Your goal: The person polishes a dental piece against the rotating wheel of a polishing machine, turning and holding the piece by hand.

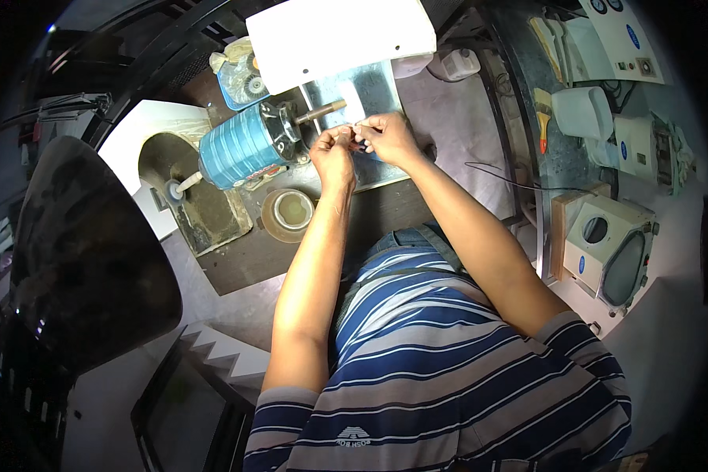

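Note:
My left hand and my right hand meet over a metal tray, fingertips pinched on a small item that is too hidden to name. A dark, reddish bit shows between them. Just left and above is a blue motor, with a spindle and brownish tip reaching toward the tray above my fingers. A white housing hangs over the tray. Below the motor sits a round bowl with cloudy liquid.
A stained trough lies left, with a blue container behind. A dark curved shield fills the far left. On the right bench are a brush, white containers and machines. A boxy unit with a cable stands lower right.

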Demonstrator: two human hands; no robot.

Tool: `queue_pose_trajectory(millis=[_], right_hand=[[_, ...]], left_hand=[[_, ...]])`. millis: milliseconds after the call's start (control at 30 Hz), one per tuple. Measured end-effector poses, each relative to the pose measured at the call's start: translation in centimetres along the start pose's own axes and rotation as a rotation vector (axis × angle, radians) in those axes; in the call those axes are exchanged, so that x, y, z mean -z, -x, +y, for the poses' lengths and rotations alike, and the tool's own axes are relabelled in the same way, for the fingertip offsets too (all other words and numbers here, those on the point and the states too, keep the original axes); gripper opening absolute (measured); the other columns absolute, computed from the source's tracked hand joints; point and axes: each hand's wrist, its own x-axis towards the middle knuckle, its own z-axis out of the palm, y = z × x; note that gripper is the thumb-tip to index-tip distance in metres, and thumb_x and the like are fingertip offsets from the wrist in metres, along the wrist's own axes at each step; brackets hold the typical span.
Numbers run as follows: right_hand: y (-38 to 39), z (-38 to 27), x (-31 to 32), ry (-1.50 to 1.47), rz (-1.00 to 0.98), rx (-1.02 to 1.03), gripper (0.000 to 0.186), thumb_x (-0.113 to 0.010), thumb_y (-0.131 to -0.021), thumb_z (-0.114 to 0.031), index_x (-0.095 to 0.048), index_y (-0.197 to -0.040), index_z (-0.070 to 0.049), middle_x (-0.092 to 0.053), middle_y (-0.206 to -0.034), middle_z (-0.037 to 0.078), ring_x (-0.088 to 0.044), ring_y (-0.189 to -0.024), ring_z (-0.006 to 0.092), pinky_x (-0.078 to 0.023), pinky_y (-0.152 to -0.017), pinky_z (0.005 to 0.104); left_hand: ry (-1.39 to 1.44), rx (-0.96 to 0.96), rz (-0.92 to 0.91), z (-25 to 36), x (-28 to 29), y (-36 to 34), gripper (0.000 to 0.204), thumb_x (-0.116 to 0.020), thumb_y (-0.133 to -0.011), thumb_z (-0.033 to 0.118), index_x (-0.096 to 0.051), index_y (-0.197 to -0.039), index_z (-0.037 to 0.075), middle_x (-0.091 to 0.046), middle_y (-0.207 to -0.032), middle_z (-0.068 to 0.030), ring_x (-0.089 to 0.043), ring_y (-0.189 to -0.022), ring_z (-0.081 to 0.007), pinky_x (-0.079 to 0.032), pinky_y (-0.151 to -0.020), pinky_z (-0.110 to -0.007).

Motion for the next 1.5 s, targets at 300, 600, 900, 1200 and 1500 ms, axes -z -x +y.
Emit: queue_pose_trajectory(millis=[300, 600, 900, 1200, 1500], right_hand=[[0.2, -0.2, 0.3, -0.090, -0.024, -0.024, 0.015, -0.062, -0.089, -0.008, -0.070, -0.087, 0.004, -0.069, -0.074, 0.008, -0.062, -0.062, 0.0090, -0.051, -0.054, 0.0249], [0.2, -0.7, 0.7, 0.006, -0.045, -0.002, 0.015, -0.063, -0.090, -0.008, -0.068, -0.089, 0.005, -0.068, -0.074, 0.005, -0.060, -0.064, 0.0070, -0.048, -0.055, 0.0216], [0.0, -1.2, 0.8, 0.024, -0.061, -0.042, 0.016, -0.064, -0.088, -0.010, -0.069, -0.088, 0.005, -0.069, -0.076, 0.007, -0.061, -0.065, 0.0087, -0.049, -0.058, 0.0235], [-0.6, -0.3, 0.8, 0.010, -0.043, -0.042, 0.017, -0.065, -0.088, -0.011, -0.069, -0.088, 0.005, -0.069, -0.076, 0.007, -0.061, -0.064, 0.0091, -0.048, -0.056, 0.0240], [-0.2, 0.9, 0.5, -0.119, -0.008, -0.017, 0.016, -0.066, -0.086, -0.013, -0.071, -0.091, 0.002, -0.069, -0.075, 0.005, -0.059, -0.059, 0.0079, -0.048, -0.052, 0.0239]], left_hand=[[0.151, 0.130, 0.143, 1.2, -2.1, 1.3, 0.010, -0.055, -0.089, -0.001, -0.059, -0.081, -0.006, -0.063, -0.069, -0.0130, -0.059, -0.054, -0.0178, -0.048, -0.051, -0.028], [0.239, 0.218, 0.162, 1.1, -2.4, 1.4, 0.012, -0.051, -0.088, -0.003, -0.061, -0.082, -0.007, -0.063, -0.069, -0.0126, -0.059, -0.054, -0.0180, -0.047, -0.052, -0.028], [0.120, 0.277, 0.259, 1.5, -2.9, 0.8, 0.012, -0.053, -0.084, -0.005, -0.062, -0.077, -0.008, -0.063, -0.066, -0.0137, -0.057, -0.053, -0.0183, -0.045, -0.048, -0.029], [0.106, 0.278, 0.230, 1.2, -2.4, 0.3, 0.010, -0.055, -0.084, -0.003, -0.062, -0.080, -0.010, -0.063, -0.069, -0.0149, -0.059, -0.056, -0.0202, -0.047, -0.050, -0.031], [-0.106, -0.116, 0.053, -0.2, -1.3, 0.7, 0.006, -0.058, -0.088, 0.000, -0.062, -0.085, -0.004, -0.065, -0.075, -0.0085, -0.058, -0.064, -0.0122, -0.046, -0.058, -0.025]])
